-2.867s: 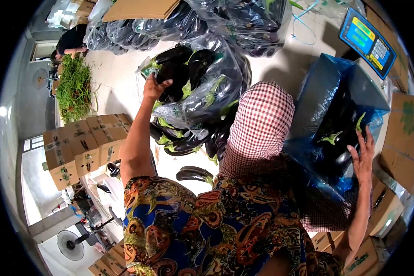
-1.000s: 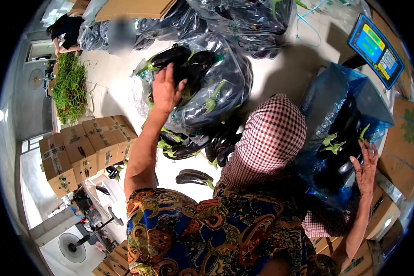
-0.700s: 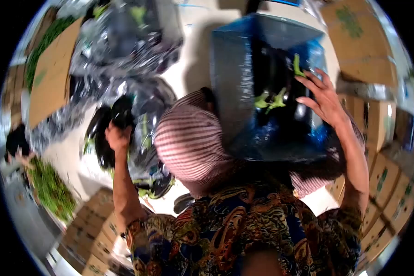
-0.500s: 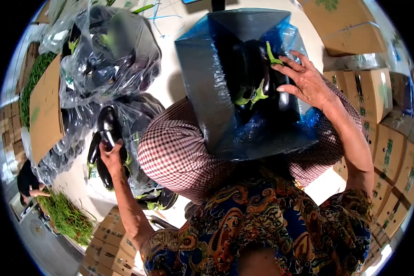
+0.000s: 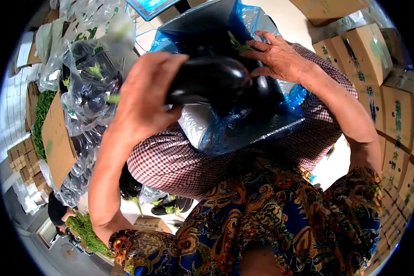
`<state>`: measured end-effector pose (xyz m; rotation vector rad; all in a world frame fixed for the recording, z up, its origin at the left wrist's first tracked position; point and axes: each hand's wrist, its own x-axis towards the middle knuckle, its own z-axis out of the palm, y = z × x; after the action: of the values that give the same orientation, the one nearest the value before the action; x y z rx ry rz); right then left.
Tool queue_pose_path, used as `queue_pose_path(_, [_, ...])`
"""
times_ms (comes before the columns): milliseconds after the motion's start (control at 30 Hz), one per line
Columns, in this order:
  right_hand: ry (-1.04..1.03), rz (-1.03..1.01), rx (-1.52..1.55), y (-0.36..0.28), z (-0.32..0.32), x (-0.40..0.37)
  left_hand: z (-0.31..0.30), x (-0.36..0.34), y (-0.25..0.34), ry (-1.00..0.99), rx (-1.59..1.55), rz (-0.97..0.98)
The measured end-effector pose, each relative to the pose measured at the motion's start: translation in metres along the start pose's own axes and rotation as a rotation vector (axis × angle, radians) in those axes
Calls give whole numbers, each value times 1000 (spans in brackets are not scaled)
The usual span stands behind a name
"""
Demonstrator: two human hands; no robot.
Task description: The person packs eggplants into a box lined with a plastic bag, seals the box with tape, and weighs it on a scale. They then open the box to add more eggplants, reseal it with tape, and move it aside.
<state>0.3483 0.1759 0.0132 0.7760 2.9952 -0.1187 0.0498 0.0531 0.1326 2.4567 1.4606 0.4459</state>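
Observation:
A large dark eggplant point(image 5: 211, 80) is in my left hand point(image 5: 145, 94), whose fingers wrap round its left end; it is held above the box. The open box lined with blue plastic point(image 5: 195, 126) rests between my knees, with dark eggplants inside, largely in shadow. My right hand point(image 5: 280, 57) lies over the box's right side with its fingers bent round the green stem point(image 5: 238, 42) of an eggplant. Whether those fingertips press on the stem is hard to make out.
Clear plastic bags with eggplants point(image 5: 94, 71) lie to the left beside a cardboard flap point(image 5: 57, 142). Stacked cartons point(image 5: 395, 108) stand at the right. Green produce point(image 5: 89, 232) and a person in black point(image 5: 57, 209) are at the lower left. More eggplants point(image 5: 168, 206) lie by my knee.
My left hand has lifted from the eggplants at the left and moved right and up to the box with an eggplant. My right hand has shifted slightly left. The view has turned somewhat.

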Motion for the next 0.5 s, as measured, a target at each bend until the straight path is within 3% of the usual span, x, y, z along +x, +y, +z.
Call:
queue_pose_path(33, [8,1,11,-1,-1,-1,7,10,1,-44,149,114])
queue_pose_path(67, [33,-6,24,1,-1,2,30,23,-13,33,333,361])
queue_pose_path(233, [20,1,59,-2,-1,5,108,44,-6,2,106,645])
queue_pose_path(300, [21,-3,20,-2,1,4,135,47,-13,-25,90,646])
queue_pose_path(500, [41,-18,-76,0,15,7,138,67,-19,-43,40,646])
